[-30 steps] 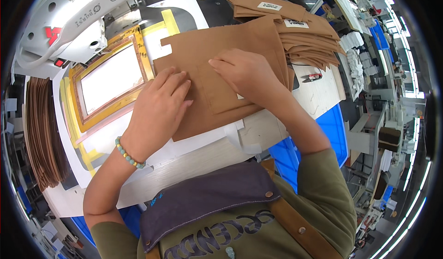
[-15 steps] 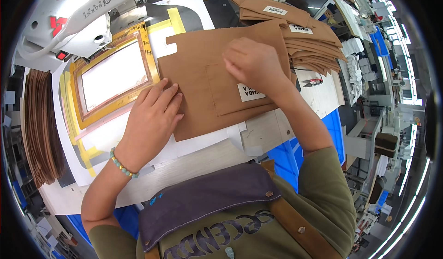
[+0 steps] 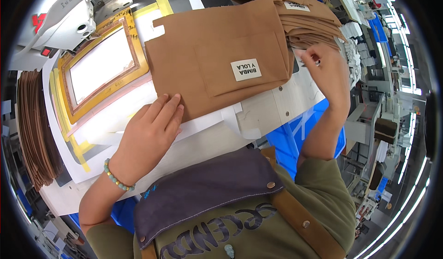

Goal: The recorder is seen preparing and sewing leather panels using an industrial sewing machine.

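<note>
A brown fabric panel (image 3: 175,51) lies over the worktable, with a stitched patch pocket that bears a white printed label (image 3: 246,70). My left hand (image 3: 150,132) rests on the panel's near left corner, fingers stretched out and flat. Past the panel's right edge, my right hand (image 3: 328,70) is low over the table with thumb and fingers curled together. A small dark bit shows between them, but what they hold, if anything, cannot be made out. Just beyond that hand is a pile of similar brown pieces (image 3: 311,26) with white labels.
Left of the panel, a yellow-edged frame (image 3: 141,58) surrounds a bright white window, beside a white machine (image 3: 69,21). A stack of brown pieces (image 3: 34,130) stands at the far left. Blue bins (image 3: 281,143) sit below the table's front edge.
My right hand has moved right, off the panel, to where red-handled snips lay; they are now hidden. The label shows whole. My left hand stays on the panel. The view has shifted slightly.
</note>
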`<action>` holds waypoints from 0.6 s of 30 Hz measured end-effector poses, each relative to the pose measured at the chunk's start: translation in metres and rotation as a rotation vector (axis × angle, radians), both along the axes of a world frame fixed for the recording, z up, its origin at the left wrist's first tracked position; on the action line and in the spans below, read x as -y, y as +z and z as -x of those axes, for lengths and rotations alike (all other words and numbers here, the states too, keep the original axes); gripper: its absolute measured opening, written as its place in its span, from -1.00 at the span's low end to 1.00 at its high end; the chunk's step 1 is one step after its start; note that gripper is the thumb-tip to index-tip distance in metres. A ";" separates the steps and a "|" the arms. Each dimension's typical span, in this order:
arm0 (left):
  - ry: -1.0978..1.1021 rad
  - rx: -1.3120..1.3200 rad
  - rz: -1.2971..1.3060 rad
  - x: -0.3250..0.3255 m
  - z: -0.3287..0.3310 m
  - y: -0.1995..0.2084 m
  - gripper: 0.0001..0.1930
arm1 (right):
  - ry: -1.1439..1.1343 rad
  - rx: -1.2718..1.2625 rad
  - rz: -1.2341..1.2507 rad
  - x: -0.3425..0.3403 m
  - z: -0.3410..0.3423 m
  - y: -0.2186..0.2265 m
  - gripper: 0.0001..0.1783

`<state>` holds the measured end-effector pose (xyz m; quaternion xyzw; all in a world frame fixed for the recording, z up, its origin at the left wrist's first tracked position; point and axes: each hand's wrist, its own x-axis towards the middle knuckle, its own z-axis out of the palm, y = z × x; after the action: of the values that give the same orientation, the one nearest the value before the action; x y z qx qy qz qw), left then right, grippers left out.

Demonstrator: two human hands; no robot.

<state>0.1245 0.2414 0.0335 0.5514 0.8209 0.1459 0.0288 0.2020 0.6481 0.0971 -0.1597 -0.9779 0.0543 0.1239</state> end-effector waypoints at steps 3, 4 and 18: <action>-0.042 -0.153 0.005 0.001 -0.007 -0.008 -0.53 | 0.142 0.231 0.087 -0.004 -0.019 -0.002 -0.69; -0.055 -0.212 0.010 0.000 -0.007 -0.009 -0.55 | 0.324 0.188 0.137 -0.003 -0.025 -0.007 -0.66; -0.009 -0.090 -0.166 -0.030 -0.003 -0.006 -0.59 | 0.641 0.057 0.096 0.041 -0.025 -0.027 -0.53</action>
<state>0.1278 0.2710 0.0274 0.5616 0.8040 0.1883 -0.0533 0.2268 0.6068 0.0699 0.1494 -0.9777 0.1321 0.0653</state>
